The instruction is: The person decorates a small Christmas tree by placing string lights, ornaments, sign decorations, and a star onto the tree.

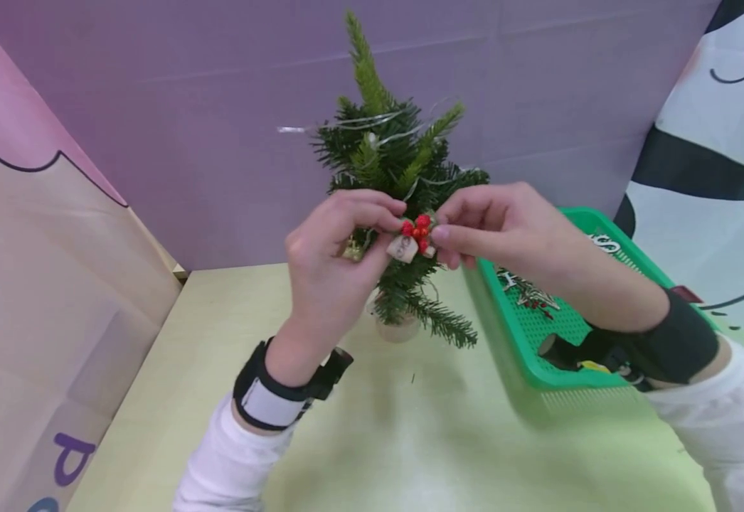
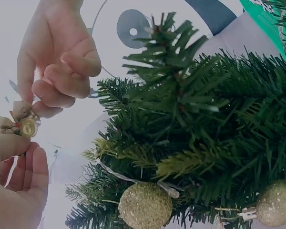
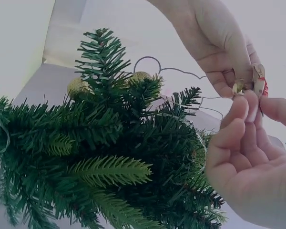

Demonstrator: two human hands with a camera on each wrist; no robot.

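Observation:
A small green artificial Christmas tree stands in a pale pot on the table. In front of its middle, both hands pinch a little ornament with red berries and beige bow loops. My left hand holds it from the left, my right hand from the right. The ornament shows between the fingers in the left wrist view, and again the ornament in the right wrist view. Gold glitter balls and a thin silver ribbon hang on the tree.
A green plastic basket stands to the right of the tree, with a silver-and-red decoration inside. The pale wooden table is walled by a pink board at left, a purple board behind and a panda-print board at right.

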